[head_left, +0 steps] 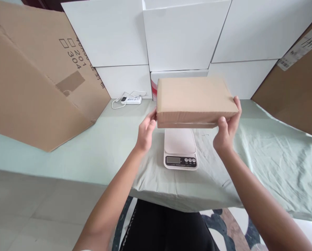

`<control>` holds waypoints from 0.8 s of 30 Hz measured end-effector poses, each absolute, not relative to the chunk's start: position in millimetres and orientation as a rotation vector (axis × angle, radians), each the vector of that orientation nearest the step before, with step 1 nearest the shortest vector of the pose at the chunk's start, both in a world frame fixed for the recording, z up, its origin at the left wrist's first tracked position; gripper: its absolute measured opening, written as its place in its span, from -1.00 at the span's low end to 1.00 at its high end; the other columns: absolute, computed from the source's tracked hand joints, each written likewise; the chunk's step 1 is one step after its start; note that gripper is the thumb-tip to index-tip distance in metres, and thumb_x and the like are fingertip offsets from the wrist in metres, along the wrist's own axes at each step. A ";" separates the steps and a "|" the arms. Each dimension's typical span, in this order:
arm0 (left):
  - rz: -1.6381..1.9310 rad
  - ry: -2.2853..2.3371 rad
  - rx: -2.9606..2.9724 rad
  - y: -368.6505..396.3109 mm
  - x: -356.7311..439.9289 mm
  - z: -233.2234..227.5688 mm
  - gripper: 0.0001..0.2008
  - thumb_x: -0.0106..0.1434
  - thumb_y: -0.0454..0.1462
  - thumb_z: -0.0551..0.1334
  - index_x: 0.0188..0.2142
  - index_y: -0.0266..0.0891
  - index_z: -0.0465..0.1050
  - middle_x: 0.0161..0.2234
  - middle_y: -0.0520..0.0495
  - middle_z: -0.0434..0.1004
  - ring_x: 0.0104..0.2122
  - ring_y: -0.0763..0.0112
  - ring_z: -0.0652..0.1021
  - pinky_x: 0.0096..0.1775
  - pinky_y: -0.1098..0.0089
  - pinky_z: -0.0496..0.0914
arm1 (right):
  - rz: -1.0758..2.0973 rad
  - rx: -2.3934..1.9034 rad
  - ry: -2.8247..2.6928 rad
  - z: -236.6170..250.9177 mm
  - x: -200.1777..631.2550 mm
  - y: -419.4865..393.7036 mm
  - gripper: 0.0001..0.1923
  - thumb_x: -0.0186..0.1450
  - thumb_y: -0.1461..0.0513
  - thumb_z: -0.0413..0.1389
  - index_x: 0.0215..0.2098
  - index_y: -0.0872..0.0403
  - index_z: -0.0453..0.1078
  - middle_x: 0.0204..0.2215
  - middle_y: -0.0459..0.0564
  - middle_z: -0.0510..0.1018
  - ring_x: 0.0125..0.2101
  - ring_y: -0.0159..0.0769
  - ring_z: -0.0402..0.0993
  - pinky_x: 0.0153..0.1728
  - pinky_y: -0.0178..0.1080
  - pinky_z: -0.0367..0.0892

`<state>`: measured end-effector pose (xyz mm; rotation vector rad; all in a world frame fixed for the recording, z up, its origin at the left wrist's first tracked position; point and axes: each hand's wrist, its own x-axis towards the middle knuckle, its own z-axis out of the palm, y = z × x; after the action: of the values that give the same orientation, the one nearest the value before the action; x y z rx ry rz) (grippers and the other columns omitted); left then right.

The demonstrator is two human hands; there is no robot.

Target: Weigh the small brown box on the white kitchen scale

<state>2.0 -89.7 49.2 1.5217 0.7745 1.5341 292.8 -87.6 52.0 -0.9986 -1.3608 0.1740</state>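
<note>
A flat brown cardboard box (pixel 195 96) is held up between my two hands, over the back part of a white kitchen scale (pixel 180 141). My left hand (pixel 146 132) presses against the box's left end, its fingers partly hidden behind that side. At the right end, my right hand (pixel 226 129) grips the near corner, thumb on the front face and fingers round the side. The scale lies on the cloth-covered table, its dark display panel and buttons facing me. The box covers the view of the scale's far edge.
A white power strip (pixel 131 100) with a cord lies at the back left. White panels (pixel 179 38) stand behind the table. Large cardboard sheets (pixel 41 76) lean at left and right. Pale green cloth (pixel 114 146) covers the table, wrinkled on the right.
</note>
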 end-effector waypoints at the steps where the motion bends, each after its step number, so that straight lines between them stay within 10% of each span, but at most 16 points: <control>1: 1.567 0.762 1.514 -78.6 4.7 52.5 -0.23 0.44 0.30 0.26 0.43 -0.07 0.51 0.51 -0.17 0.49 0.61 -0.16 0.30 0.58 -0.11 0.27 | 0.162 -0.974 -1.365 56.3 291.8 -76.7 -0.12 0.45 -0.31 0.06 0.61 -0.23 0.13 0.59 0.08 0.23 0.62 0.26 0.12 0.61 0.41 0.10; 10: 1.612 0.884 1.303 -3.5 27.0 0.8 -0.20 0.34 0.34 0.27 0.27 -0.17 0.55 0.42 -0.33 0.58 0.52 -0.14 0.46 0.51 -0.14 0.35 | 0.274 -0.987 -1.301 3.9 285.1 -2.7 0.12 0.30 -0.39 0.13 0.62 -0.08 0.01 0.60 0.20 0.16 0.65 0.25 0.01 0.61 0.47 0.00; 24: 1.535 0.932 1.185 10.6 24.1 -22.4 -0.31 0.35 0.25 0.32 0.19 -0.20 0.51 0.37 -0.32 0.62 0.47 -0.09 0.52 0.46 -0.04 0.42 | 0.389 -1.046 -1.324 -21.7 290.2 2.2 -0.06 0.34 -0.24 0.18 0.53 -0.03 0.15 0.53 0.24 0.29 0.55 0.13 0.19 0.55 0.30 0.22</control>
<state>24.1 10.6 -22.4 1.1850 0.9325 1.5346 290.2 2.2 -21.7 -1.0456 -1.3244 0.3886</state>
